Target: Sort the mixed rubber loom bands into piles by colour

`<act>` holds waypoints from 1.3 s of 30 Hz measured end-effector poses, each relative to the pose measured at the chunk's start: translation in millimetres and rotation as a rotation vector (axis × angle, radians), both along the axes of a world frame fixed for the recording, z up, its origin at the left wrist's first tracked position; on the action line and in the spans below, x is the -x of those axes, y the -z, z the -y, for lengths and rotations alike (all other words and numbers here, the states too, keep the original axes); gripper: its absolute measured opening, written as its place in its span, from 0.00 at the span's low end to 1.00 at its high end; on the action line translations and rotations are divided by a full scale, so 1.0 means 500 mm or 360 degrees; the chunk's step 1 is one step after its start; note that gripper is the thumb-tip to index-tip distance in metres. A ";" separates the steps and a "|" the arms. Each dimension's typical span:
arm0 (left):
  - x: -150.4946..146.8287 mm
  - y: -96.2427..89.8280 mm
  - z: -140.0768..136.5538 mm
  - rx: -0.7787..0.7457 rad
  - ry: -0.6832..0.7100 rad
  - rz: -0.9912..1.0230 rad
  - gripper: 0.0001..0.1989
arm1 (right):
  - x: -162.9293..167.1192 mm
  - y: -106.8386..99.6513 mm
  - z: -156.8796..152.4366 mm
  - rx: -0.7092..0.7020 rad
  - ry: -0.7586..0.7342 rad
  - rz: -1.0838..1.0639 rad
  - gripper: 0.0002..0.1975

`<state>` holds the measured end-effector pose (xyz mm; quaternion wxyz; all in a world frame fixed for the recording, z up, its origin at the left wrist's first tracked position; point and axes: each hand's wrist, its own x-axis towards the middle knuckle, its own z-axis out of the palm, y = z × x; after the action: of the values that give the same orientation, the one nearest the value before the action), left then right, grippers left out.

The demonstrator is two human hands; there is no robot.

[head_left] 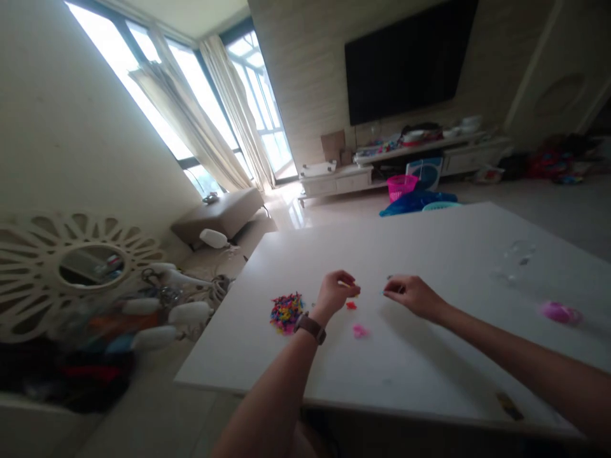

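"Reading the bench (453,248) from the left: what comes first?"

"A heap of small multicoloured pieces (286,312), loose on the white top. Left of the left hand (337,296), near but apart from its fingers (354,292); the dark wristband (311,328) sits just beside the heap's right edge."

"State of those fingers?"

"Curled, thumb and forefinger nearly meeting. A yellowish sliver shows at the tips; too blurred to tell whether it is gripped."

"Next, rightward?"

"An orange-red piece (351,306), flat on the top just below the left fingertips as seen. Nearer the wearer, a pink piece (359,331). Both lie between the two forearms."

"Right hand (415,296)?"

"Level with the left, across a short gap. Fingers bent, thumb and forefinger drawn close; a bluish speck at the tips, hold uncertain."

"Farther right?"

"A small yellow-and-black object (509,406) by the near edge, next to the right forearm. Beyond the forearm, some clear items (520,252), outlines blurred. Last, a shiny purple object (561,312), well apart from both hands."
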<state>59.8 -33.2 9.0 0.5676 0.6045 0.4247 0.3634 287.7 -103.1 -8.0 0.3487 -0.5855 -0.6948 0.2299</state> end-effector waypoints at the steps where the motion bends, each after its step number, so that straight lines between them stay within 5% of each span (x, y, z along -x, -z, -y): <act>1: 0.003 0.008 -0.005 0.0012 -0.0009 -0.0034 0.13 | -0.013 0.010 0.000 -0.0020 0.0027 0.0004 0.10; 6: -0.009 0.043 -0.031 -0.0027 -0.0092 -0.0087 0.14 | -0.091 0.050 -0.009 0.0045 0.0130 0.0120 0.07; 12: 0.003 0.029 -0.025 -0.0134 -0.0064 -0.0211 0.13 | -0.145 0.039 0.013 0.0042 0.0114 0.0405 0.07; 16: 0.017 0.026 -0.036 -0.0211 -0.0095 -0.0358 0.11 | -0.152 0.031 0.013 0.0051 -0.0013 0.0576 0.05; 29: 0.029 0.015 -0.028 -0.0117 -0.0085 -0.0317 0.13 | -0.130 0.030 0.007 0.0197 0.0095 0.0642 0.07; 39: 0.051 0.050 -0.061 -0.0221 -0.0332 -0.0428 0.09 | -0.102 -0.001 0.020 -0.0049 0.0089 0.0590 0.09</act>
<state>34.4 -2.8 -16.1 0.4219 0.6381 0.5310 0.3645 338.5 -113.3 -7.3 0.2299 -0.6314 -0.7341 0.0978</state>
